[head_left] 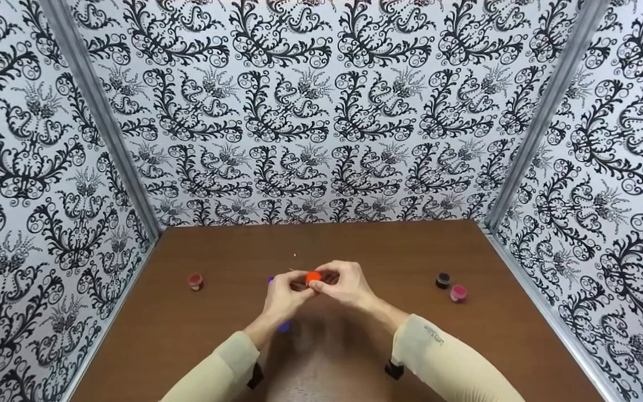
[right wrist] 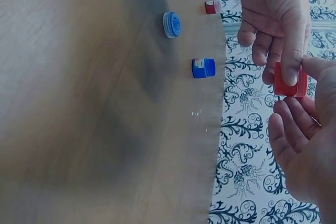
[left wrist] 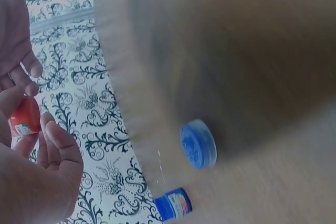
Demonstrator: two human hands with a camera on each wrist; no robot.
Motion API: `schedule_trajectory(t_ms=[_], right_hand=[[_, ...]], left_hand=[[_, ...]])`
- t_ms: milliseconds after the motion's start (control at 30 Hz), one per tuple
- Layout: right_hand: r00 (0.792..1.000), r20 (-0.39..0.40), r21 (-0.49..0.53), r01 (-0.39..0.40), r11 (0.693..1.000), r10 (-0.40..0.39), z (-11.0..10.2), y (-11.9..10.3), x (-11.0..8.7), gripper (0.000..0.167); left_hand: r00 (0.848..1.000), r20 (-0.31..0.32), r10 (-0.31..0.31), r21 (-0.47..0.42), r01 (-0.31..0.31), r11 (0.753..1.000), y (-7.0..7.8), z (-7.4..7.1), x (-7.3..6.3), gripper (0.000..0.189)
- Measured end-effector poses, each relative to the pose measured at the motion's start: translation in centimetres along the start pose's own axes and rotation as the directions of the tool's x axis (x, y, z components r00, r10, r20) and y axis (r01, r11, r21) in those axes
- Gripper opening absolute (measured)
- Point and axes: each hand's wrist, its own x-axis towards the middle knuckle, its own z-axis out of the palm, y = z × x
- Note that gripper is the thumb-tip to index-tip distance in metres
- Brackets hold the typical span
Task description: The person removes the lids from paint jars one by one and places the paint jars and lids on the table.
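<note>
A small orange-red paint jar (head_left: 313, 277) is held up between both hands, above the table. My left hand (head_left: 283, 293) grips its labelled body between thumb and fingers, as the left wrist view shows on the jar (left wrist: 25, 116). From the other side my right hand (head_left: 349, 283) pinches its lid end (right wrist: 302, 85). Beneath the hands, on the table, stands a blue paint jar (right wrist: 201, 68) with its lid off. A blue lid (left wrist: 198, 144) with a clear rim lies closer to me, smeared with blue inside. Both blue things are mostly hidden by my left hand and forearm in the head view.
On the brown table (head_left: 377, 240), a red-topped jar (head_left: 195, 282) stands at the left. A black-topped jar (head_left: 442, 280) and a pink-topped jar (head_left: 458, 293) stand together at the right. Patterned walls (head_left: 310, 111) enclose the back and sides. Small white specks lie behind the hands.
</note>
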Motion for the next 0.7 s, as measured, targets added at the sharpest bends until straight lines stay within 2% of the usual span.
schedule_trajectory(t_ms=[167, 333, 600, 700], right_hand=[[1.000, -0.023, -0.004, 0.015, 1.000, -0.015, -0.7, 0.1, -0.7, 0.025], [0.998, -0.051, -0.014, 0.031, 0.999, -0.031, -1.4, 0.3, -1.3, 0.024], [0.987, -0.104, -0.071, 0.117, 0.991, -0.124, -2.1, 0.7, -2.1, 0.022], [0.985, -0.105, -0.072, 0.132, 0.989, -0.139, -2.4, 0.8, -2.5, 0.021]], left_hand=[[1.000, 0.005, 0.006, -0.012, -0.006, 1.000, 0.4, 1.0, -0.2, 0.034], [0.999, -0.016, 0.036, -0.023, -0.036, 0.999, 0.9, 1.8, -0.4, 0.033], [0.999, -0.043, 0.032, -0.035, -0.034, 0.999, 1.5, 3.1, -0.5, 0.028], [0.997, -0.055, 0.061, -0.022, -0.063, 0.998, 1.6, 3.5, -0.5, 0.026]])
